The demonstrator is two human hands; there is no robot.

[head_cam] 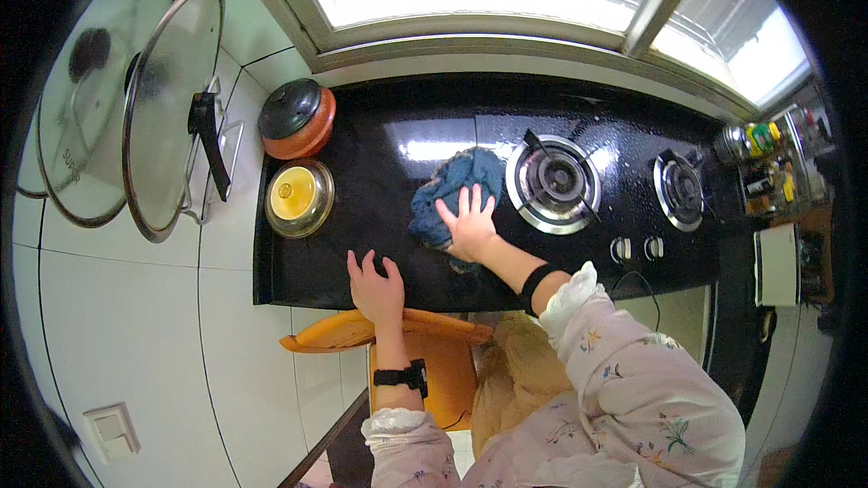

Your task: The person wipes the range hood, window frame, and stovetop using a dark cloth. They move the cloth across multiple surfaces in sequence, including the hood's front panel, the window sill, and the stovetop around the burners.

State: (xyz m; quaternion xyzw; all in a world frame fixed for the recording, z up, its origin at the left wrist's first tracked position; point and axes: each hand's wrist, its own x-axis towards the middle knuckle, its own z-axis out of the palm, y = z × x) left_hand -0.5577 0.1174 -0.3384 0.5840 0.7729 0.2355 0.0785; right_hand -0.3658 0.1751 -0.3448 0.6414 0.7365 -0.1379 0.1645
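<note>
A crumpled blue cloth (441, 200) lies on the black countertop (366, 217), left of the larger gas burner (557, 179). My right hand (471, 224) presses flat on it with the fingers spread. My left hand (378, 288) is at the counter's front edge, above the wooden chair's backrest (325, 332), its fingers apart and slightly bent and nothing in them. Whether its fingertips touch the counter cannot be told. Drops of liquid dot the counter around the burners.
A red-brown pot with a dark lid (295, 115) and a glass-lidded yellow dish (298, 198) stand at the counter's left end. Large glass lids (173, 108) hang on the tiled wall. The smaller burner (679, 190) is at right, beside a rack of jars (763, 139). A window borders the back.
</note>
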